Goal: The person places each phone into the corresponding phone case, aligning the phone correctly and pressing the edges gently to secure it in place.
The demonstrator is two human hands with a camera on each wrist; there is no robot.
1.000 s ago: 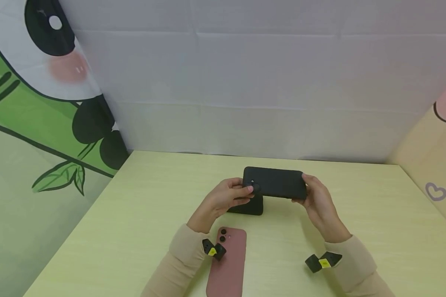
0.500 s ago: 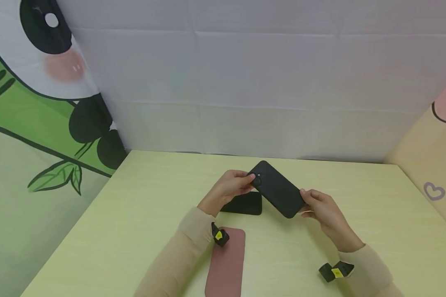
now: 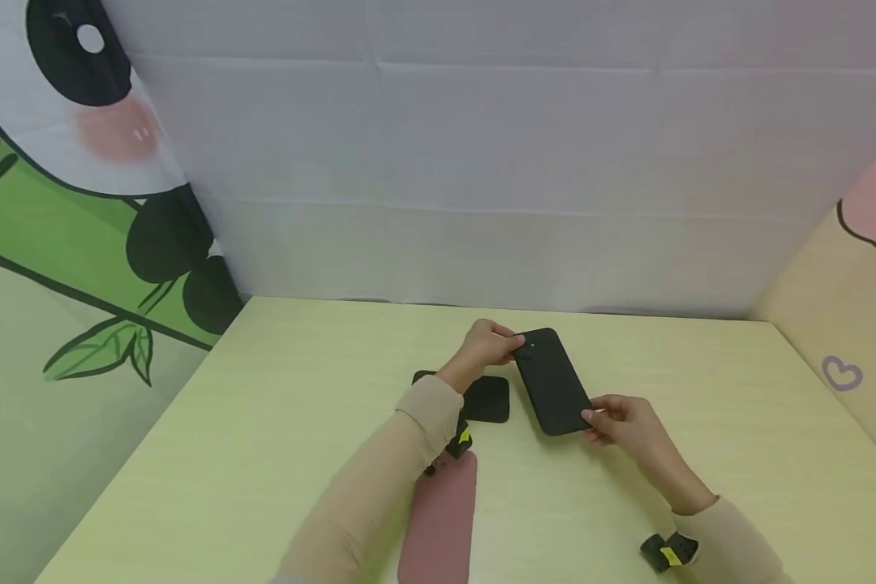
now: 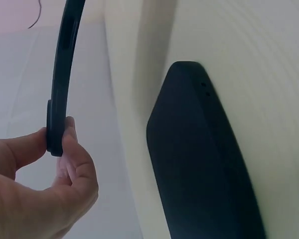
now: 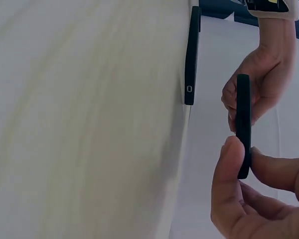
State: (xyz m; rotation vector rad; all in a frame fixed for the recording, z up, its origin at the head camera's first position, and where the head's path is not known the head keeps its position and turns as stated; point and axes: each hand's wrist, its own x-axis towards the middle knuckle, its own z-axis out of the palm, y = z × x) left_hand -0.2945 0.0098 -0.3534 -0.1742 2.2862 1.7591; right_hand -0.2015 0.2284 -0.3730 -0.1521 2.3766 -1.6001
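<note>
A thin black phone case is held above the table, tilted lengthwise, its round camera area at the upper left. My left hand pinches its upper left end between thumb and fingers; the left wrist view shows this grip edge-on, with a slot in the case's side. At the opposite, lower right end, my right hand pinches the corner. Below and left of it lies another black, phone-shaped piece, partly hidden by my left wrist in the head view. A pink phone lies nearer, partly behind my left sleeve.
The pale yellow table ends at a grey-white cloth backdrop. Printed panels stand at left and right. A small black camera sits on my right cuff, another on my left cuff.
The held phone case has turned from nearly level, its right end swinging down toward me. My left hand has moved right, and my right hand has come lower. Both keep their grip.
</note>
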